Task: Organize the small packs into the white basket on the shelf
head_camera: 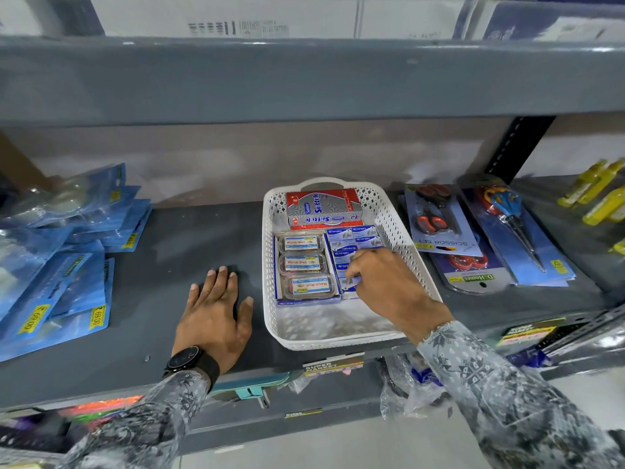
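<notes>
Left hand [216, 316] is just parked flat and spread on the shelf [162, 265] beside the white basket [402, 231], holding nothing. Right hand [382, 282] is inside it, grip pinching a small blue pack [350, 283] at the near end of the right-hand row. I'd nudge it snug against its neighbours and keep it flat.

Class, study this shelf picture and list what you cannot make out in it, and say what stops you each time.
- Head view: the blue packs under the right hand are covered, so their count is unknown.
- Print on the clear boxes in the white basket is too small to read.
- The blue packets at left are cut off by the edge.
- The lower shelf is hidden by the sleeves.
</notes>
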The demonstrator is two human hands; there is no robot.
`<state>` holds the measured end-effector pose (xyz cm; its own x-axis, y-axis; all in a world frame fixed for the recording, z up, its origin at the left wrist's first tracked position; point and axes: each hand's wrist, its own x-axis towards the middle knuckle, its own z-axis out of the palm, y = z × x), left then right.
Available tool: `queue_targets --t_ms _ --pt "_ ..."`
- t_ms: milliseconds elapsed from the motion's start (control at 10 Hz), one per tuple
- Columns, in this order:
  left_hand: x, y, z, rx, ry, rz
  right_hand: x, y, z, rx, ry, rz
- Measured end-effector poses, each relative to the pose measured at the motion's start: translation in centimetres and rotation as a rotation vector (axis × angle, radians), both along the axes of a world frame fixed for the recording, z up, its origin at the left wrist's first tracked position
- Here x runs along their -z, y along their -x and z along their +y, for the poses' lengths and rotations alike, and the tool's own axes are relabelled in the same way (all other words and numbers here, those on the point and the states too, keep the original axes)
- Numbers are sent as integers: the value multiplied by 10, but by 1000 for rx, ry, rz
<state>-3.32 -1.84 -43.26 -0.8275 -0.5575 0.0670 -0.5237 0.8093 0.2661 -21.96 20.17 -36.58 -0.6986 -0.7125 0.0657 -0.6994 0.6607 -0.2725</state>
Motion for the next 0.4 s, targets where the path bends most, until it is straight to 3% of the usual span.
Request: queue_targets --t_ms 200,400 --pt "8 2 -7 -16 11 -41 -7 -6 8 -26 -64 -93" --pt "-46 -19 24 16 -221 -23 -53 -67 49 -5 -82 -9"
